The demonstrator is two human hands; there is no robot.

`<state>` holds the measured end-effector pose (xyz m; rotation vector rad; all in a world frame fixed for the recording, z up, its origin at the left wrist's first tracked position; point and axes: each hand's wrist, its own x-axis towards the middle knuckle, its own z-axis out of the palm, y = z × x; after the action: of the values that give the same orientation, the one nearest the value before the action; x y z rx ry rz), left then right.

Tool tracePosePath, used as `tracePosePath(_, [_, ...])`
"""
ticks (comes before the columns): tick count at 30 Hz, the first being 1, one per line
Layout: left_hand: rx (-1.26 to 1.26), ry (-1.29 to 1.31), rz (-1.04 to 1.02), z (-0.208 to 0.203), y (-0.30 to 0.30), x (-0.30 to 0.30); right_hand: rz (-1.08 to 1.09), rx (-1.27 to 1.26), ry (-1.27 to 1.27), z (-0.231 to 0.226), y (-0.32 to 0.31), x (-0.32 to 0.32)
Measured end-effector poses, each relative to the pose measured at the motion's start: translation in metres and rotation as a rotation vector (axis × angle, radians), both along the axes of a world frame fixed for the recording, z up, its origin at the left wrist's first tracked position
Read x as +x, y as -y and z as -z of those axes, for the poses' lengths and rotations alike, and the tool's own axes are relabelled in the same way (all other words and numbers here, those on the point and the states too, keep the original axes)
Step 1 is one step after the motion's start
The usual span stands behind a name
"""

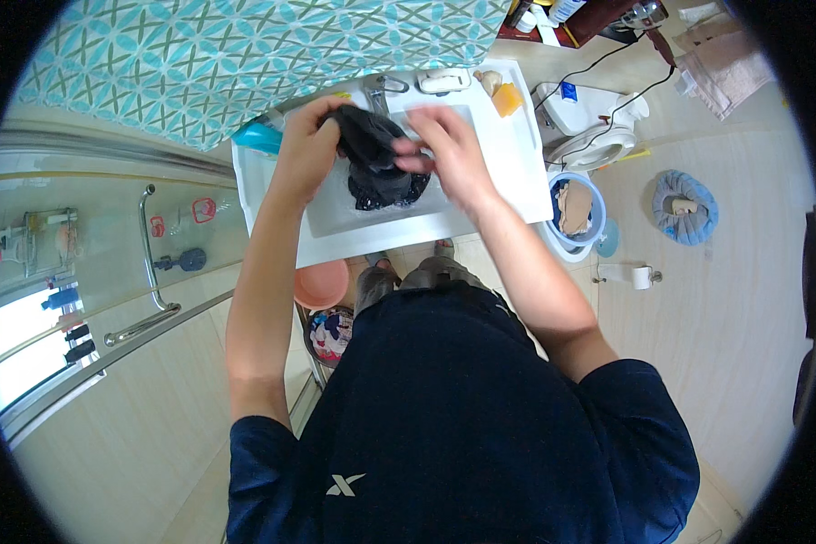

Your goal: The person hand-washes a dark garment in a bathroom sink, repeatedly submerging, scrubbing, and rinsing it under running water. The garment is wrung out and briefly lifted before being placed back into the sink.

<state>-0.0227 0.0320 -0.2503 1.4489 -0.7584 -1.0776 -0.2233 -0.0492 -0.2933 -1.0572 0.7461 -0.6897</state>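
Note:
A dark, wet-looking black garment (375, 154) hangs bunched over the white sink (331, 222), its lower part resting in the basin. My left hand (310, 140) is closed on the garment's upper left edge and lifts it. At the garment's right side is my right hand (446, 150), its fingers apart and smeared by motion. Whether those fingertips touch the cloth I cannot make out. Just behind the garment stands the chrome faucet (380, 98).
A soap dish (444, 82) and an orange sponge-like block (508, 99) lie on the sink's back rim. To the right are a toilet (598, 145) and a blue bucket with clothes (598, 201). Below the sink are a pink basin (322, 283) and a laundry basket (330, 335).

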Motion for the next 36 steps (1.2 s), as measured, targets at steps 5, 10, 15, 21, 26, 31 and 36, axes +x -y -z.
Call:
tracePosePath(5, [-0.11,0.106,0.065,-0.008,-0.033,-0.009,-0.147,1.209,-0.285,0.099,-0.033,-0.018])
tracePosePath(10, [-0.301,0.282,0.29,-0.033,-0.086,-0.014,-0.009,1.222,0.47,0.188,-0.046,0.032])
tracePosePath(15, [-0.144,0.312,0.342,-0.04,-0.154,-0.013,0.174,1.132,0.543,0.234,-0.043,0.071])
tracePosePath(21, [-0.116,-0.143,-0.17,0.035,-0.222,0.028,0.102,1.134,0.455,0.216,-0.021,0.051])
tracePosePath(26, [-0.006,-0.501,-0.569,0.129,-0.182,0.09,0.128,1.201,0.415,0.163,0.004,0.027])
tracePosePath(31, [0.26,-0.311,-0.591,0.223,-0.089,0.093,0.26,1.113,0.332,0.13,0.009,0.044])
tracePosePath(36, [0.547,-1.33,-0.381,0.244,-0.072,-0.038,0.269,1.127,0.295,0.127,-0.002,0.072])
